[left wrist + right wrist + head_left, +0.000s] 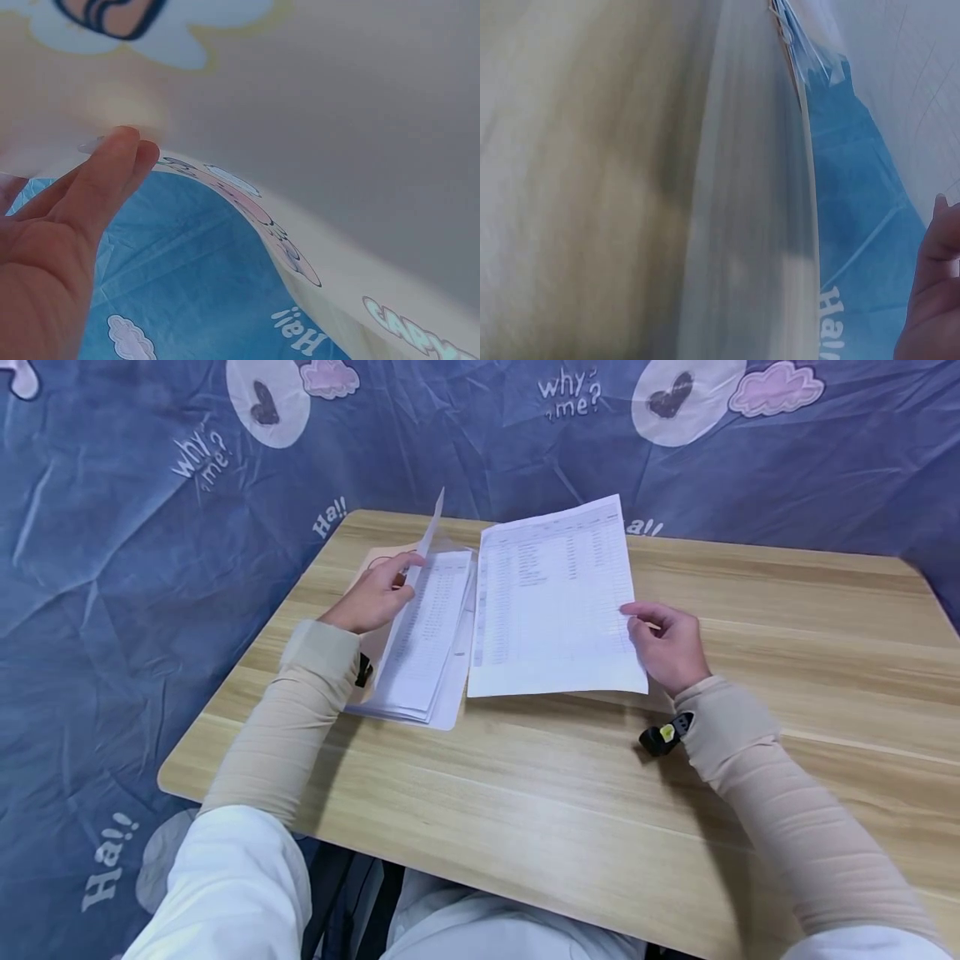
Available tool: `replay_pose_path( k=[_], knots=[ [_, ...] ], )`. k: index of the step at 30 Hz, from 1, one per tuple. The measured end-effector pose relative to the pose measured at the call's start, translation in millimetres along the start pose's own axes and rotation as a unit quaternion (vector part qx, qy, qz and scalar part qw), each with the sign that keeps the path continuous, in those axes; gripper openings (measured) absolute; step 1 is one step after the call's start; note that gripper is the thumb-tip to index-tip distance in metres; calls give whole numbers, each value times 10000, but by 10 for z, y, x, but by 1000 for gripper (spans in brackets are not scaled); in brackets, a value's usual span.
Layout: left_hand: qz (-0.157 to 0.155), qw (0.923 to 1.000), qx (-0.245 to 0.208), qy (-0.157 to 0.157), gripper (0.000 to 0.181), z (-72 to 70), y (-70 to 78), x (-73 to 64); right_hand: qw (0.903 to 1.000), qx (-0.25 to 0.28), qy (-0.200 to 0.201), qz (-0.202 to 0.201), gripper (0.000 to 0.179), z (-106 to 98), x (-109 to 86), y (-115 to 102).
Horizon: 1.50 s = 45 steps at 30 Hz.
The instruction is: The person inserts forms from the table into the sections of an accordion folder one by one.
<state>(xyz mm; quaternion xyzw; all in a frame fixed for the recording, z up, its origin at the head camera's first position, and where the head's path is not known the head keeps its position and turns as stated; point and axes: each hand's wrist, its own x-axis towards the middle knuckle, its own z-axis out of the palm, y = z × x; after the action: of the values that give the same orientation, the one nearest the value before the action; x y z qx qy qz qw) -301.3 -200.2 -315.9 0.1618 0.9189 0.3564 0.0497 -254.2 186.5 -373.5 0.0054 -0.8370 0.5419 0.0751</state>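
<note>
A folder [450, 714] with a stack of printed pages [427, 627] lies at the left of the table. My left hand [378, 593] is at its raised left side, thumb and fingers pinching the edge. In the left wrist view, the fingers [112, 172] of that hand lie against a pale cover [300, 97] with cartoon prints. To the right of the folder, a large printed sheet [555, 602] is held up at a tilt. My right hand [667, 643] pinches its right edge. Only part of the right hand [937, 285] shows in the right wrist view.
A wooden table [525, 793] with rounded corners carries the papers. Behind and to the left hangs a blue patterned cloth [150, 610]. A small black wrist camera [663, 735] hangs below the right wrist. The table's front edge is close to the person's lap.
</note>
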Motion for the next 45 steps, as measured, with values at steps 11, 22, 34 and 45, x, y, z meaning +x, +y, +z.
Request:
replay_pose_path(
  k=[11, 22, 34, 45],
  knots=[
    [-104, 9999, -38, -48, 48, 14, 0, 9, 9996, 67, -283, -50, 29, 113, -3, -23],
    [-40, 10000, 12, 8, 46, 10, 6, 2, 9982, 147, -564, -148, 29, 264, -1, -72],
    [33, 10000, 61, 49, 46, 15, 6, 16, 9969, 314, -708, 107, 29, 446, 9, -97],
    [-17, 10000, -22, 22, 45, 14, -4, 12, 9961, 497, -724, 125, 28, 588, 18, -130]
  ],
)
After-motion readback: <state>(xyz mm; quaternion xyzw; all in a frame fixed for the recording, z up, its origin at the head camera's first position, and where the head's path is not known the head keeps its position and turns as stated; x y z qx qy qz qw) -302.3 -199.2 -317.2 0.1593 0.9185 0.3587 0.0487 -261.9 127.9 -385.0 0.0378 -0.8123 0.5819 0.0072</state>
